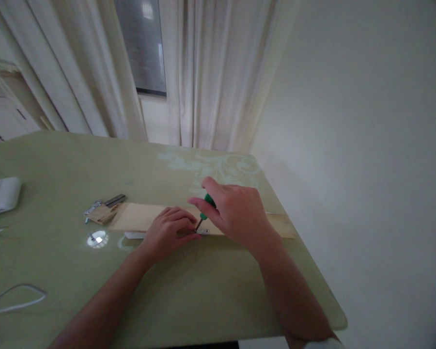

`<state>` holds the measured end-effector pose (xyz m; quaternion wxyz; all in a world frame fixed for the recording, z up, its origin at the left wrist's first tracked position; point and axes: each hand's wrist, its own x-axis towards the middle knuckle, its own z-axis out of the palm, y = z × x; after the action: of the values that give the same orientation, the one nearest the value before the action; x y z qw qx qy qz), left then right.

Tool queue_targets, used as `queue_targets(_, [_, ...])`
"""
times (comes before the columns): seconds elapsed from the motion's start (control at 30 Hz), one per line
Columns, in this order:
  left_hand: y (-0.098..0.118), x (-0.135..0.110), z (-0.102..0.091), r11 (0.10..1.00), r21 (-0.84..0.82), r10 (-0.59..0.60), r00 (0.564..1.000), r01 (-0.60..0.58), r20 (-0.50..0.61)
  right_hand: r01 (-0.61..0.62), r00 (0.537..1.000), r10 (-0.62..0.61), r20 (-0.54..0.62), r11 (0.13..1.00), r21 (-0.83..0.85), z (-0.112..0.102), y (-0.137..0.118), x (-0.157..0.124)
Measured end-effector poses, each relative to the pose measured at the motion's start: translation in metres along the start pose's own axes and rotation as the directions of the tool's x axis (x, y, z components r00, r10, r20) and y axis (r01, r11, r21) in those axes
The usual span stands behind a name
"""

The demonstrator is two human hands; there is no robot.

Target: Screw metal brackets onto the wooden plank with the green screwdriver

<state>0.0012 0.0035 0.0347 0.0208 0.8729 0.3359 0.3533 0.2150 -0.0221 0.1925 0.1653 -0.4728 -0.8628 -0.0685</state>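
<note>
A long pale wooden board (138,216) lies flat across a green table (189,291). My right hand (236,213) is closed round a green-handled screwdriver (207,206), its tip pointing down at a small metal piece (202,232) on the board's near edge. My left hand (169,230) rests on the board just left of the tip, fingers curled and pressed down beside the metal piece. What lies under those fingers is hidden.
A metal hinge and a small wood piece (103,209) lie at the board's left end. A white box (2,194) sits at far left, a white cable (16,295) near the front left. Curtains (210,72) and a window stand behind; the table's right edge drops off.
</note>
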Motion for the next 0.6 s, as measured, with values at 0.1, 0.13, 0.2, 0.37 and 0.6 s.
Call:
queue_targets(0.1, [0.0004,0.0003,-0.0003,1.0,0.006,-0.008,1.0,0.008,0.025,0.001,1.0,-0.001,0.01,1.0,0.017,0.0002,0.0015,0.0003])
queue_targets(0.13, [0.0002,0.0001,0.0001,1.0,0.014,-0.006,1.0,0.006,0.019,0.051,0.999,-0.051,0.0,0.997,0.061,0.0005,0.0015,-0.0004])
queue_targets(0.2, [-0.0007,-0.0008,0.0011,1.0,0.03,0.004,1.0,-0.004,-0.002,0.166,0.986,-0.164,-0.028,0.974,0.153,0.0016,0.0005,-0.002])
queue_targets(0.37, [-0.0015,-0.0017,0.002,1.0,0.01,0.004,1.0,-0.004,-0.016,0.116,0.993,-0.114,-0.026,0.988,0.103,0.0025,-0.0021,-0.0017])
queue_targets(0.6, [-0.0003,-0.0003,0.0013,1.0,-0.007,-0.003,1.0,0.004,0.014,0.134,0.991,-0.133,-0.018,0.981,0.141,0.002,0.0025,-0.0013])
